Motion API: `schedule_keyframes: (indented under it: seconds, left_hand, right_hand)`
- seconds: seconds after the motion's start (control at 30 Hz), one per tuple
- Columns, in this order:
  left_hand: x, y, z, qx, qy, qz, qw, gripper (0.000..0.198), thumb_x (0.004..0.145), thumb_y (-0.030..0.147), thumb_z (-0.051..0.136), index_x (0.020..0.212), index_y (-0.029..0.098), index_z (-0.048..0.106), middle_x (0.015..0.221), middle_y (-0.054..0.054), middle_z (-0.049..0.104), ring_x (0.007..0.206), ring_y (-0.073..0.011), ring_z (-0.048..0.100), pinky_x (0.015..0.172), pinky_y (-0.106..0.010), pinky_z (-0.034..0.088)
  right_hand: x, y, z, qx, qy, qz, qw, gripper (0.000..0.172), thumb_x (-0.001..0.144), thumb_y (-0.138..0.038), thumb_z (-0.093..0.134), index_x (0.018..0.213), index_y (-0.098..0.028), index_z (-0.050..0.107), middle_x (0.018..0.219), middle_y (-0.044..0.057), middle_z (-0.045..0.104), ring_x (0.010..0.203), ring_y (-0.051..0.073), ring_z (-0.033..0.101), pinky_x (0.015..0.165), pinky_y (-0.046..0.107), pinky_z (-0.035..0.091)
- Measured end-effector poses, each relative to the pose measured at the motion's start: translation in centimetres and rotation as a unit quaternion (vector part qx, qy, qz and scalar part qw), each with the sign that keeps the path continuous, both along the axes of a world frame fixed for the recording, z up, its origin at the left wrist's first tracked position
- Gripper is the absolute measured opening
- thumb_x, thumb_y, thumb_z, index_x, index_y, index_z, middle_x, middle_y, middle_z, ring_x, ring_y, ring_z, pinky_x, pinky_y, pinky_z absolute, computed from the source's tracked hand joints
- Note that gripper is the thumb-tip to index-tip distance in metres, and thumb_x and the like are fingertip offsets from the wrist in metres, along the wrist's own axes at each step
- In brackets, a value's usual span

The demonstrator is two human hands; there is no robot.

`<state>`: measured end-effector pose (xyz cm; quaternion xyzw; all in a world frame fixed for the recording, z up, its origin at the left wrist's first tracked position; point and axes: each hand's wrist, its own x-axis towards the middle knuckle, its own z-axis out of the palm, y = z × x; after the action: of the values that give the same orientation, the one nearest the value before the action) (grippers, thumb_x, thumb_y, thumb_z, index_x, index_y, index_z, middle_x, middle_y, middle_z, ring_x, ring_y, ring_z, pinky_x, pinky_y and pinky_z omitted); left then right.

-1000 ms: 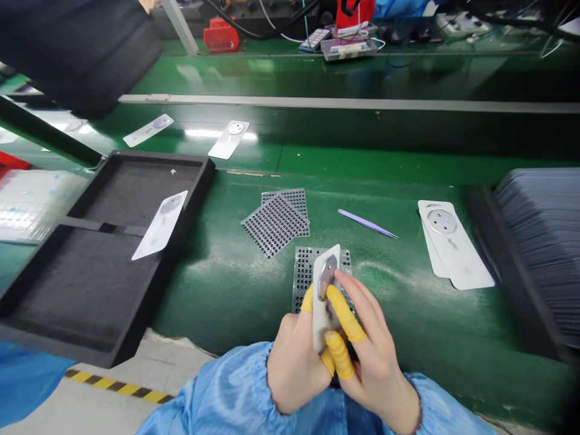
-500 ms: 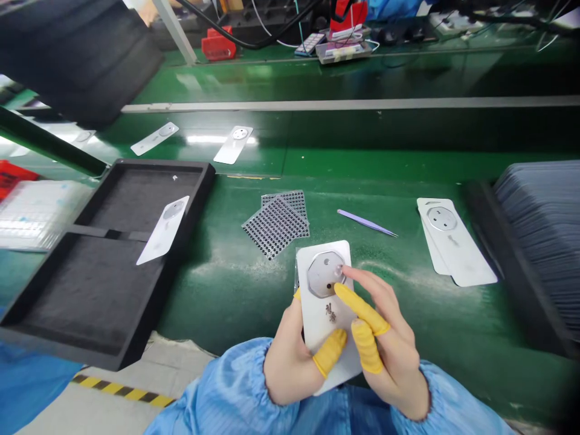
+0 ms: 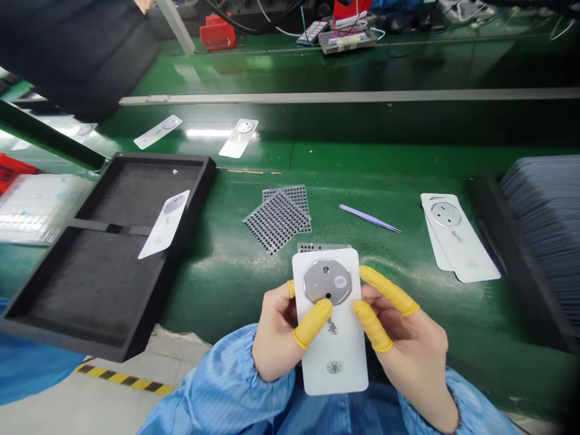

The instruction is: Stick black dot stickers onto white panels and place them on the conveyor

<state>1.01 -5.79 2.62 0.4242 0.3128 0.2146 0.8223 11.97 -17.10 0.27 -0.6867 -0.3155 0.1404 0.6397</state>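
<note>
My left hand (image 3: 283, 329) grips a white phone back panel (image 3: 333, 350) by its left side, the yellow-cotted thumb lying on its face below the grey octagonal camera plate (image 3: 317, 284). On the right edge of the same panel, the yellow-cotted thumb and forefinger of my right hand (image 3: 403, 338) close in a pinch. Dark lettering and a round mark show on the panel. From behind its top edge peeks a sheet of black dots (image 3: 324, 246); whether my left hand holds that sheet is hidden. Beyond lie more black-dot sheets (image 3: 276, 220) and purple tweezers (image 3: 369, 217).
Two overlapping white panels (image 3: 471, 254) lie at right, beside a black tray (image 3: 521, 284) of stacked grey sheets. At left, one panel (image 3: 164, 226) rests across the edge of a black two-compartment tray (image 3: 136, 326). Further panels (image 3: 238, 142) lie toward the back.
The panel has turned more upright and squarer to me. My right fingers have moved off the camera plate to the panel's right edge, and my left thumb has slid up.
</note>
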Motion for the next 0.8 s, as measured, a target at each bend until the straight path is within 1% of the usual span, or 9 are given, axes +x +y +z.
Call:
schedule_keyframes:
  seconds: [0.1, 0.2, 0.3, 0.37, 0.5, 0.6, 0.7, 0.8]
  left_hand:
    - [0.0, -0.1, 0.0, 0.012, 0.014, 0.010, 1.000, 0.010, 0.074, 0.020, 0.076, 0.083, 0.015, 0.074, 0.070, -0.004, 0.072, 0.058, -0.0131, 0.065, 0.055, -0.020, 0.056]
    - [0.0, -0.2, -0.2, 0.020, 0.005, 0.000, 1.000, 0.009, 0.074, 0.019, 0.076, 0.082, 0.015, 0.074, 0.070, -0.004, 0.072, 0.058, -0.0133, 0.064, 0.055, -0.021, 0.055]
    - [-0.1, -0.1, -0.4, 0.033, 0.007, -0.003, 0.999, 0.008, 0.074, 0.019, 0.075, 0.080, 0.015, 0.074, 0.069, -0.004, 0.071, 0.057, -0.0139, 0.064, 0.053, -0.021, 0.054]
    - [-0.1, -0.1, -0.6, 0.055, 0.006, 0.005, 0.998, 0.008, 0.075, 0.019, 0.074, 0.081, 0.015, 0.075, 0.071, -0.005, 0.071, 0.057, -0.0147, 0.063, 0.052, -0.022, 0.053]
    - [0.0, -0.2, -0.6, 0.076, -0.001, 0.011, 0.997, 0.011, 0.076, 0.022, 0.072, 0.083, 0.014, 0.075, 0.080, -0.009, 0.072, 0.067, -0.0195, 0.067, 0.059, -0.026, 0.055]
    - [0.2, -0.3, -0.6, 0.071, -0.004, 0.026, 0.997, 0.013, 0.074, 0.023, 0.074, 0.081, 0.012, 0.074, 0.081, -0.010, 0.072, 0.068, -0.0206, 0.067, 0.060, -0.027, 0.055]
    - [0.4, -0.2, -0.7, 0.057, 0.000, 0.023, 0.998, 0.012, 0.075, 0.023, 0.074, 0.082, 0.013, 0.074, 0.076, -0.008, 0.073, 0.061, -0.0168, 0.065, 0.055, -0.024, 0.055]
    - [0.4, 0.0, -0.7, 0.046, 0.018, 0.013, 0.999, 0.013, 0.077, 0.023, 0.073, 0.087, 0.014, 0.071, 0.075, -0.006, 0.073, 0.060, -0.0142, 0.066, 0.057, -0.022, 0.055]
  right_hand:
    - [-0.3, -0.4, -0.3, 0.009, -0.070, -0.017, 0.997, 0.037, 0.074, -0.010, 0.072, 0.107, -0.026, 0.067, 0.089, -0.002, 0.073, 0.072, 0.011, 0.070, 0.072, 0.019, 0.062]
    - [-0.3, -0.6, -0.3, 0.009, -0.119, -0.010, 0.993, 0.043, 0.074, -0.007, 0.071, 0.112, -0.026, 0.065, 0.092, -0.002, 0.072, 0.076, 0.011, 0.070, 0.077, 0.021, 0.061]
    - [-0.2, -0.7, -0.4, 0.005, -0.135, 0.003, 0.991, 0.044, 0.074, -0.005, 0.069, 0.114, -0.025, 0.064, 0.093, -0.002, 0.072, 0.078, 0.012, 0.069, 0.077, 0.021, 0.061]
    - [-0.2, -0.8, -0.6, 0.005, -0.143, 0.009, 0.990, 0.045, 0.074, -0.005, 0.070, 0.114, -0.025, 0.064, 0.095, -0.001, 0.072, 0.080, 0.012, 0.069, 0.078, 0.022, 0.061]
    - [-0.4, -0.7, -1.0, 0.000, -0.152, 0.004, 0.988, 0.045, 0.073, -0.005, 0.070, 0.114, -0.024, 0.064, 0.096, -0.001, 0.072, 0.082, 0.013, 0.070, 0.082, 0.023, 0.060]
    - [-0.6, -0.6, -1.1, -0.006, -0.146, -0.004, 0.989, 0.044, 0.073, -0.006, 0.070, 0.113, -0.024, 0.064, 0.094, -0.001, 0.073, 0.080, 0.013, 0.070, 0.079, 0.024, 0.061]
    - [-0.7, -0.4, -1.1, -0.016, -0.130, -0.022, 0.991, 0.041, 0.074, -0.009, 0.070, 0.112, -0.024, 0.065, 0.092, 0.000, 0.073, 0.075, 0.014, 0.071, 0.073, 0.023, 0.063]
    - [-0.7, -0.1, -1.1, -0.018, -0.102, -0.042, 0.994, 0.036, 0.074, -0.011, 0.071, 0.108, -0.024, 0.067, 0.088, 0.000, 0.074, 0.070, 0.014, 0.071, 0.068, 0.023, 0.063]
